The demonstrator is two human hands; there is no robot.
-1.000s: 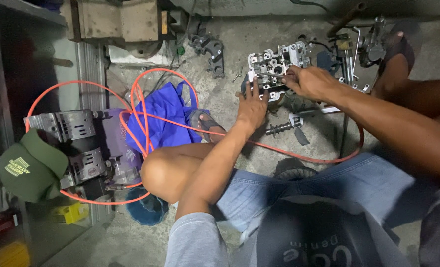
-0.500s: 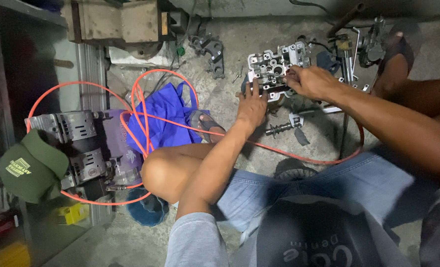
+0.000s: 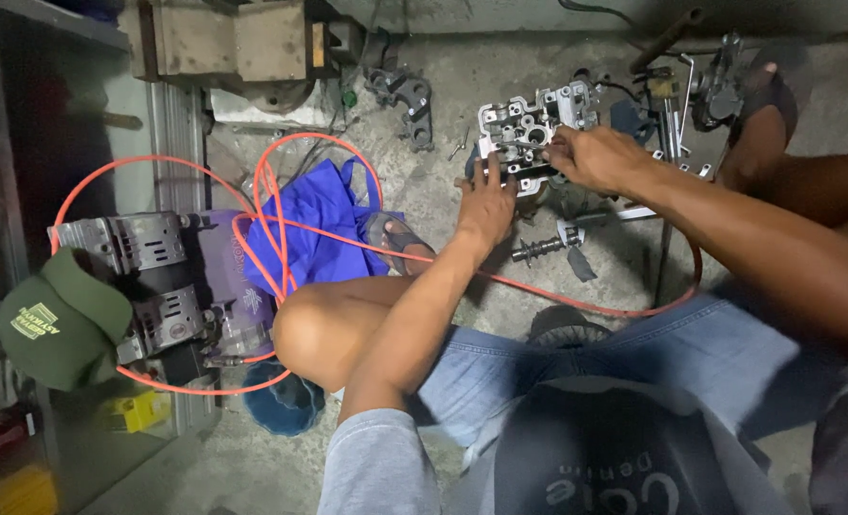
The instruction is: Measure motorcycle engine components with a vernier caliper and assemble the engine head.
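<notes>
1. Cylinder head (image 3: pixel 533 129) lies on the concrete floor (image 3: pixel 500 67), ahead of the seated person's knees.
2. Left hand (image 3: pixel 486 205): fingers spread flat, pressed on the casting's near edge; grips nothing.
3. Right hand (image 3: pixel 591 157): fingers curled on the casting's right side; whether they pinch a part cannot be told.
4. Recommendation: keep the left palm bracing firmly so the casting cannot rock; watch the orange air hose (image 3: pixel 576 303) and loose camshaft (image 3: pixel 543 248) just beside it.
</notes>
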